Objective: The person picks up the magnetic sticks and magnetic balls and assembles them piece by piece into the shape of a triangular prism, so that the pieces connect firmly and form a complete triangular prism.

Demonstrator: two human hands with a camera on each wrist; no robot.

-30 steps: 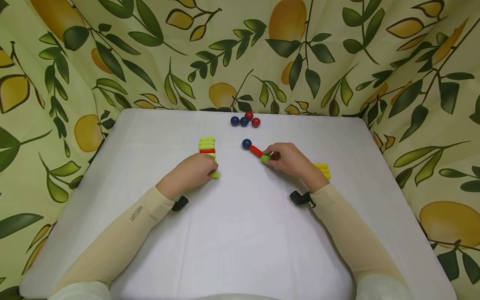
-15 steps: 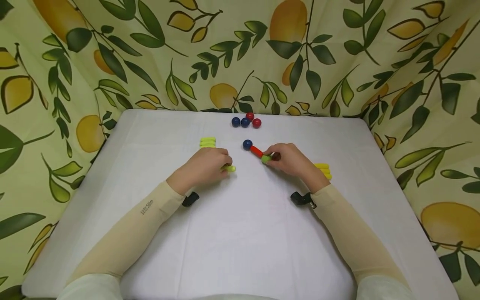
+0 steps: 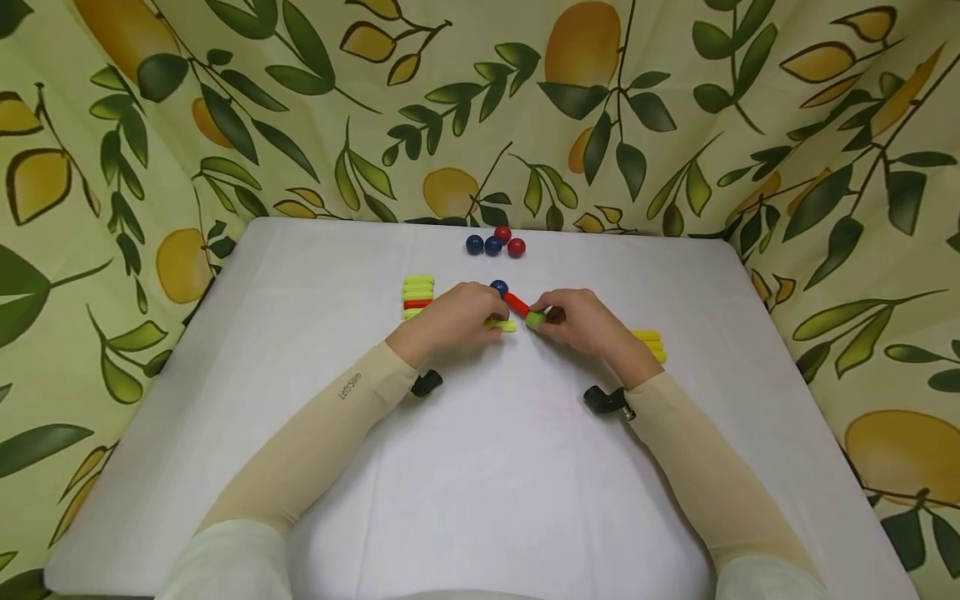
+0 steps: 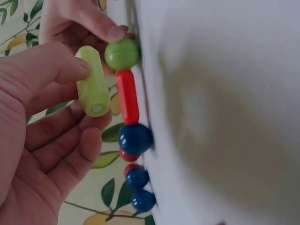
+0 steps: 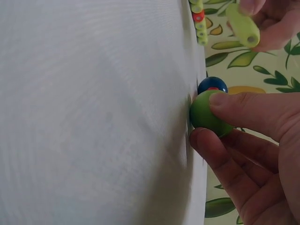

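Observation:
My left hand (image 3: 467, 315) pinches a yellow-green magnetic rod (image 4: 93, 82) between thumb and fingers; a small round metal spot shows on its end. On the right, my right hand (image 3: 581, 323) grips a green ball (image 5: 209, 112) with thumb and fingertips, low at the tabletop. A red rod (image 4: 127, 96) joins that green ball to a dark blue ball (image 4: 135, 139), making a straight piece on the table. In the head view the held yellow-green rod points at the green ball, with a small gap between them.
Several yellow-green rods (image 3: 417, 283) and a red rod (image 3: 417, 305) lie side by side left of my left hand. Yellow rods (image 3: 649, 341) lie beyond my right wrist. Blue balls (image 3: 475, 244) and red balls (image 3: 516, 247) sit at the white table's back edge, before a patterned curtain (image 3: 375, 100).
My left hand has picked a yellow-green rod from the left row and carried it right, close to the green ball. My right hand has stayed in place on that ball.

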